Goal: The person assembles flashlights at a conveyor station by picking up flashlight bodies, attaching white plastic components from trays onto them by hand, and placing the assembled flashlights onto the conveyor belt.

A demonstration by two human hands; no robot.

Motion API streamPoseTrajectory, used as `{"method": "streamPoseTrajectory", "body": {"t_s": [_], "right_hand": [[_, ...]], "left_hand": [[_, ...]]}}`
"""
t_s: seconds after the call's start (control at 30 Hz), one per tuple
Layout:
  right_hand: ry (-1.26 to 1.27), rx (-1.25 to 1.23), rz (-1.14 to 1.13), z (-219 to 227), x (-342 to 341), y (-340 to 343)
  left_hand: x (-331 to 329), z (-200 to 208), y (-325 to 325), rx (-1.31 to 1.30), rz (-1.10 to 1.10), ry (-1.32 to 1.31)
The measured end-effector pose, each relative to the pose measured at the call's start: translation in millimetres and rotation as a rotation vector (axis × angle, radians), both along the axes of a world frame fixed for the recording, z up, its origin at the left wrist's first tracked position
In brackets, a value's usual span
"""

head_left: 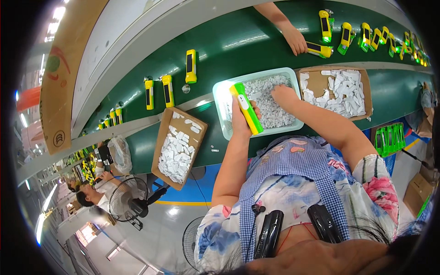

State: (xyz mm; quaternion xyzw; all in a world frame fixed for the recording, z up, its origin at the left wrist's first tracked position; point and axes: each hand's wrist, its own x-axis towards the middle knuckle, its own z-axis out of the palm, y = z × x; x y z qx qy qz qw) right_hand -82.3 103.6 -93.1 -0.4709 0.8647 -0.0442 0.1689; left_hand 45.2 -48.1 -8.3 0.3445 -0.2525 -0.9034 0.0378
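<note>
My left hand (239, 118) is wrapped round a yellow and green flashlight (248, 112) with a pale switch panel on its side. The flashlight is tilted over the left part of a light-blue plastic basket (220, 107), and a bright glare shows at its upper end. Inside the basket lies a heap of small grey-white pieces (263, 101). My right hand (285, 97) reaches into the right side of this heap with its fingers curled. The fingertips are partly hidden, so whatever they pinch cannot be made out.
Cardboard trays of white plastic parts flank the basket, one on the left (201, 133) and one on the right (316, 77). Several yellow flashlights (191, 66) stand along the green belt (229, 50). Across it, another person's hand (294, 40) touches a flashlight (318, 49). A fan (128, 197) stands lower left.
</note>
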Motion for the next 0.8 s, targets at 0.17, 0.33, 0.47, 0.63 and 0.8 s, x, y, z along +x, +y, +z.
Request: {"method": "streamPoseTrajectory", "body": {"t_s": [0.17,0.33,0.47,0.63,0.8], "right_hand": [[-0.097,0.046,0.026,7.7,-10.3,-1.5],[-0.146,-0.282,-0.165,14.0,-9.4,13.7],[-0.285,-0.515,-0.256,58.4,-8.5,24.8],[-1.049,-0.796,-0.593,130.7,4.6,37.3],[-0.995,-0.869,-0.544,151.1,11.9,47.0]], "left_hand": [[11.7,-16.5,-8.1,0.109,-0.095,0.128],[1.9,12.9,12.8,-0.068,-0.115,0.091],[6.3,10.8,14.6,-0.155,-0.240,0.110],[-7.0,28.3,38.0,-0.296,-0.258,0.146],[-9.8,29.9,42.9,-0.359,-0.357,0.171]]}}
